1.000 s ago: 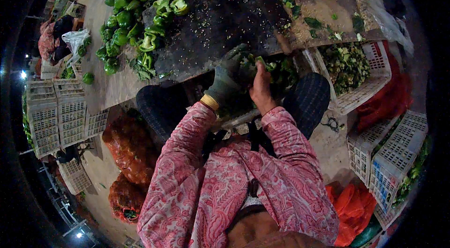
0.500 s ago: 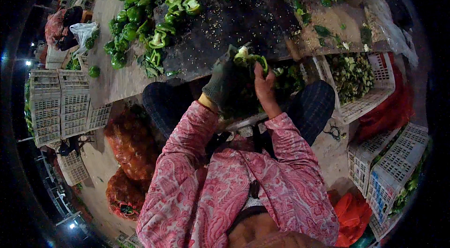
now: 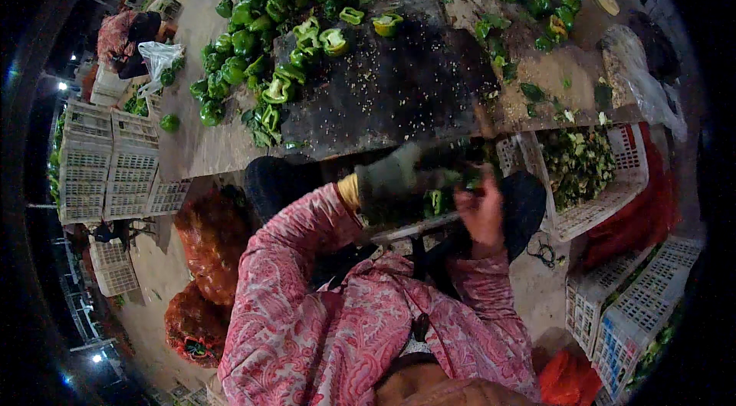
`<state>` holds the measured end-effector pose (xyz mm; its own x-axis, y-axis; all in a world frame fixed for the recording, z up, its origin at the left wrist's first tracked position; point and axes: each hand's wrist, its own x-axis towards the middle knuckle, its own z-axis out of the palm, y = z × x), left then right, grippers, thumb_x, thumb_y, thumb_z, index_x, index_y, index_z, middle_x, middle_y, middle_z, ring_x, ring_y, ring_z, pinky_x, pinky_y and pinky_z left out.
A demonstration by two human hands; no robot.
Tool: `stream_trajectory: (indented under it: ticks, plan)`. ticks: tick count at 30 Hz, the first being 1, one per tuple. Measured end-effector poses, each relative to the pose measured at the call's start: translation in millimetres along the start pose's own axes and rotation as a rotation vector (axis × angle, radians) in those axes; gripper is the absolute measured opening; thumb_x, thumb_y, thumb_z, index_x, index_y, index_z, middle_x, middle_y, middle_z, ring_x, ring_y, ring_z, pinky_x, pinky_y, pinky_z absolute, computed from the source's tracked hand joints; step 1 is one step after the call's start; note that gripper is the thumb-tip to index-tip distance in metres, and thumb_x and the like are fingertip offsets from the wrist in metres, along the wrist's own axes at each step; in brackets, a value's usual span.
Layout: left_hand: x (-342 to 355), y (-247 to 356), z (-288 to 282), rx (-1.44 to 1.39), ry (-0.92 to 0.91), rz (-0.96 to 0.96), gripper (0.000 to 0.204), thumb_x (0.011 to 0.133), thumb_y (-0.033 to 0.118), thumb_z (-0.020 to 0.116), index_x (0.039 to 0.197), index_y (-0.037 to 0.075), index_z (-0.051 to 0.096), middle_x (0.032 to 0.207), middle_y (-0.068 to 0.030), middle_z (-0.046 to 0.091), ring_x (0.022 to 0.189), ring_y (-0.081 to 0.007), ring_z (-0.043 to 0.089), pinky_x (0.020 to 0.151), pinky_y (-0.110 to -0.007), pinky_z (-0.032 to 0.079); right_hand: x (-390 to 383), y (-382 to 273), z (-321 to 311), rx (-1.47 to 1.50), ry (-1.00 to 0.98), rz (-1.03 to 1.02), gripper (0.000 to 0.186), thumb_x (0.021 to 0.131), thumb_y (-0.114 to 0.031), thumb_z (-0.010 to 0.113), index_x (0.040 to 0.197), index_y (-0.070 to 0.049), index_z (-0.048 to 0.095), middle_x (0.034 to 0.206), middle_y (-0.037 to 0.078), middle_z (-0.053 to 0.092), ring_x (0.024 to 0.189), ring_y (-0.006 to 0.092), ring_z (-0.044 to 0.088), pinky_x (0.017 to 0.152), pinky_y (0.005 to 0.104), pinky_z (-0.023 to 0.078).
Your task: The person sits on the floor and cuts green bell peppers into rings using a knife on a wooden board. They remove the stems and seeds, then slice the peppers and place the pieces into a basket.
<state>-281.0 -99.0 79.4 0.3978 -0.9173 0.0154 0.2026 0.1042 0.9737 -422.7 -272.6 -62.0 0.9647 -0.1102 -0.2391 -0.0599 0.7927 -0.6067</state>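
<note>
My left hand (image 3: 389,180), in a grey glove, and my bare right hand (image 3: 481,210) meet just below the table's near edge, both blurred. Between them is a green pepper (image 3: 437,202); the glove grips it and my right fingers curl on its other side. Under the hands, between my knees, sits a white crate (image 3: 414,226) with green pieces in it. On the table above lies a dark cutting board (image 3: 399,92) speckled with seeds. Cut pepper halves (image 3: 334,39) rest along the board's far and left sides.
A heap of whole green peppers (image 3: 253,15) covers the table's far side. A white crate of pepper scraps (image 3: 606,207) stands to my right, with more white crates (image 3: 629,306) beyond. Red mesh sacks (image 3: 207,245) lie to my left, stacked crates (image 3: 107,161) farther left. Another person (image 3: 123,38) crouches at far left.
Both hands have dropped with the pepper from the table's edge down toward the crate between my knees. The view has tilted so that more of the table shows.
</note>
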Motion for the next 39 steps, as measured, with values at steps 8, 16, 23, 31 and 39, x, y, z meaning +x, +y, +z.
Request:
stream_trajectory:
  ticks: [8,16,23,31,39]
  plan:
    - [113.3,-15.9,-218.5,1.731,0.862,-0.061,0.063,0.08,0.039,0.067,0.134,0.012,0.048,0.115,-0.0202,0.063,0.1,-0.0421,0.06,0.084,-0.051,0.049,3.6,-102.7,5.9,0.414,0.133,-0.235,0.049,0.099,-0.043,0.046,0.126,-0.003,0.052,0.121,0.014,0.061,0.076,0.0169,0.058,0.059,0.0268,0.048]
    - [104.7,-35.0,-253.4,1.151,0.815,-0.149,0.038,0.083,0.032,0.069,0.114,0.01,0.066,0.11,-0.0121,0.068,0.104,-0.0311,0.064,0.085,-0.039,0.052,13.8,-48.0,46.5,-0.152,0.268,0.044,0.046,0.099,-0.04,0.048,0.132,-0.008,0.05,0.115,0.009,0.063,0.089,0.015,0.062,0.063,0.0238,0.045]
    - [-0.3,-29.7,-51.5,0.217,0.433,0.028,0.049,0.09,0.015,0.065,0.135,0.003,0.049,0.133,-0.0059,0.054,0.113,-0.0165,0.054,0.096,-0.033,0.045,50.1,-4.1,91.3,-0.125,0.13,0.118,0.054,0.099,-0.04,0.049,0.141,-0.007,0.04,0.127,0.007,0.056,0.107,0.0183,0.058,0.082,0.0316,0.048]
    - [-44.7,-40.3,-5.4,0.184,0.48,0.076,0.049,0.093,0.009,0.06,0.138,0.0,0.044,0.138,-0.0111,0.049,0.123,-0.0178,0.048,0.102,-0.033,0.04,21.3,17.2,80.7,-0.18,-0.022,-0.03,0.052,0.09,-0.015,0.055,0.139,-0.003,0.042,0.133,0.011,0.051,0.124,0.0239,0.049,0.103,0.0353,0.04]
    - [-52.5,-30.1,13.5,-0.138,0.449,-0.14,0.046,0.092,0.011,0.063,0.134,0.001,0.05,0.12,-0.0047,0.062,0.107,-0.012,0.057,0.094,-0.029,0.046,2.6,3.5,107.8,-0.55,-0.047,-0.406,0.048,0.092,-0.015,0.053,0.138,-0.005,0.044,0.131,0.007,0.053,0.123,0.0194,0.049,0.101,0.0298,0.041]
